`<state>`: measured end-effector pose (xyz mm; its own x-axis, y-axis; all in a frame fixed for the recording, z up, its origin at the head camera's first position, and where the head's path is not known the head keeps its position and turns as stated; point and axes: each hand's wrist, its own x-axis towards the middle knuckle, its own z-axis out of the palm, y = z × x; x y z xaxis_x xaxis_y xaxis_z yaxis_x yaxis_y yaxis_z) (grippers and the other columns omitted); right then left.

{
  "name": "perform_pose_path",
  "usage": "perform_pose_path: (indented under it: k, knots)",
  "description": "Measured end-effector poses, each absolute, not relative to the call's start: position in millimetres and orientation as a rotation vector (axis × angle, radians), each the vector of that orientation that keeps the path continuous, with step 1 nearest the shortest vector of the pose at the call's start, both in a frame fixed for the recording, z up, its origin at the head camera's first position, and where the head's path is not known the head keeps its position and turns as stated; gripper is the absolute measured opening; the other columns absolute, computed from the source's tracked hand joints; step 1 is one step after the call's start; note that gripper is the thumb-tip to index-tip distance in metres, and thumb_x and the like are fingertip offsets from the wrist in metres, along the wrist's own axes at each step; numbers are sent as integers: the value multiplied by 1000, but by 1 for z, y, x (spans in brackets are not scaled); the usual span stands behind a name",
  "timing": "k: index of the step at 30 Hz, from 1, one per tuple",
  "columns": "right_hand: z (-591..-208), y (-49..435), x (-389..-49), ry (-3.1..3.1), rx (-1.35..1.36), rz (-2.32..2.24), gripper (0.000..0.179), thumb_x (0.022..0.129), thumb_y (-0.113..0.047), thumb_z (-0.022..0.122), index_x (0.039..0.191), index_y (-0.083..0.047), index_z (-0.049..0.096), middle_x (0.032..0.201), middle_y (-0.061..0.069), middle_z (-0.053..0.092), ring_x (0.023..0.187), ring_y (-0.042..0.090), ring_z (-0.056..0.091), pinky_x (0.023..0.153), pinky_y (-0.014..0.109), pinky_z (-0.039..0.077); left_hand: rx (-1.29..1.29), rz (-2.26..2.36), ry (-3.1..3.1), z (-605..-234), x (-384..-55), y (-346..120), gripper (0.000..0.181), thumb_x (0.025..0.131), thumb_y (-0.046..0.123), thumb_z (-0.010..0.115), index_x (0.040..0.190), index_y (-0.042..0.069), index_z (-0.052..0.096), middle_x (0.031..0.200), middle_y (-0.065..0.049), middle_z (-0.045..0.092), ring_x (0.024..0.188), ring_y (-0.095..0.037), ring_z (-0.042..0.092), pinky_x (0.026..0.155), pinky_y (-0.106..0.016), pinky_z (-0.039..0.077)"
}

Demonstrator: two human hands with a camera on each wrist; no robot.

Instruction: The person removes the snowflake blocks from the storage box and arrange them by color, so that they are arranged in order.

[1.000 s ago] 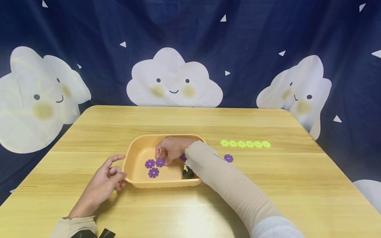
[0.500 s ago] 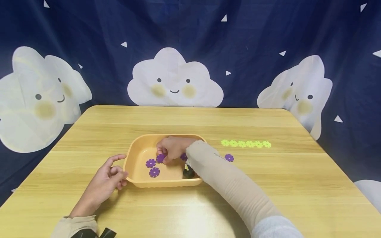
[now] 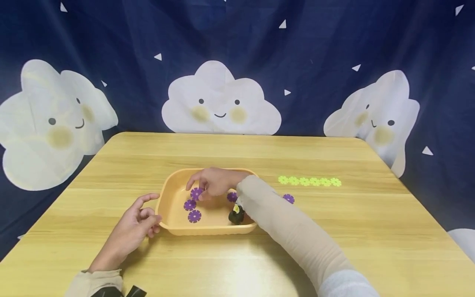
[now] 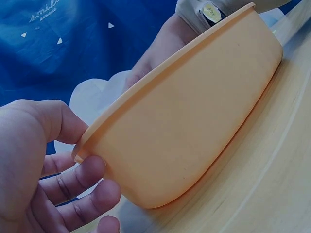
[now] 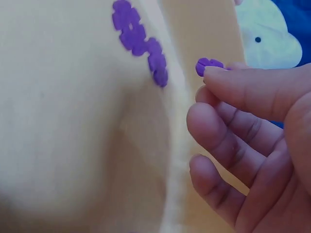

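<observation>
My left hand (image 3: 133,222) grips the left end of a yellow-orange plastic tub (image 3: 208,231); in the left wrist view its fingertips bear on the rim and outer wall. Inside the tub, my right hand (image 3: 219,181) pinches a purple snowflake building disc (image 5: 206,67) between thumb and forefinger. Just below that disc lies a second purple disc (image 3: 190,205), with a third purple disc (image 3: 194,216) nearer the front wall. Another purple disc (image 3: 232,196) sits partly under the right wrist. The remaining right fingers are loosely bent.
On the wooden table (image 3: 237,260), right of the tub, several yellow-green discs (image 3: 309,181) form a row. A lone purple disc (image 3: 288,199) lies in front of them, partly behind the right sleeve. A dark blue cloud-print curtain (image 3: 297,49) hangs behind the table.
My right hand has shifted slightly left and away with the purple disc, its forefinger now straighter. The left hand keeps its place at the tub. The head view has drifted a little.
</observation>
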<state>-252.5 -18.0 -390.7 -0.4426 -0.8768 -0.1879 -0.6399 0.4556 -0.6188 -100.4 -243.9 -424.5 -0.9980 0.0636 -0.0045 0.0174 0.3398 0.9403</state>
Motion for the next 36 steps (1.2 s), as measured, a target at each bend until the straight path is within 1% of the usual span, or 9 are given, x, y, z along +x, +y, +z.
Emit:
perform_pose_path:
  k: [2,5,8,12,15,18,25,30,36]
  knots:
    - [-389,-19,-252,2216,-1283,-667,40,88,-1,67,126,-10,62,82,2,63,67,12,58,61,23,50,74,1776,2539,-424,-100,-244,55,93,-1,53,143,4,31,82,-12,59,67,-21,58,58,-29,51]
    - [-386,-18,-253,2209,-1289,-727,37,88,1,66,124,-9,63,81,3,62,66,13,56,58,22,49,69,1775,2536,-424,-100,-244,55,93,-2,52,143,4,31,82,-12,59,68,-21,58,58,-29,51]
    - [-382,-17,-251,2208,-1281,-784,37,87,2,66,123,-8,63,84,3,61,72,14,56,61,23,49,62,1778,2530,-425,-100,-244,55,93,-2,52,143,5,30,82,-12,59,68,-21,58,58,-29,51]
    - [-378,-15,-249,2219,-1251,-849,37,88,1,65,124,-9,62,90,2,62,81,15,59,68,25,52,60,1776,2531,-425,-100,-244,56,93,-2,53,144,5,30,82,-13,59,68,-21,58,58,-29,52]
    - [-374,-13,-246,2225,-1249,-896,35,90,-1,65,124,-10,62,92,1,63,83,15,61,72,26,53,61,1774,2531,-424,-100,-244,57,93,-1,53,144,6,30,82,-13,59,68,-21,58,58,-29,51]
    - [-369,-11,-243,2224,-1270,-938,33,90,-4,66,123,-8,62,91,1,64,82,15,62,73,26,53,58,1774,2526,-424,-100,-244,57,93,-1,53,145,6,30,83,-13,59,68,-22,58,58,-29,51]
    - [-361,-3,-243,2243,-1325,-991,31,90,-6,67,121,-10,62,89,1,66,79,14,64,74,26,54,75,1780,2527,-423,-99,-243,56,93,-1,54,143,5,30,82,-13,59,67,-21,58,57,-29,51]
    - [-357,6,-243,2259,-1345,-1016,32,89,-5,68,121,-8,62,86,2,66,78,14,64,75,26,54,85,1787,2526,-423,-99,-243,56,93,-2,54,143,4,30,81,-13,58,66,-21,57,56,-28,51]
    - [-356,18,-244,2279,-1353,-1012,34,88,-5,70,120,-7,62,86,0,66,78,14,64,76,25,54,75,1784,2522,-422,-99,-243,56,93,-1,54,144,5,30,81,-12,58,67,-21,57,57,-28,51]
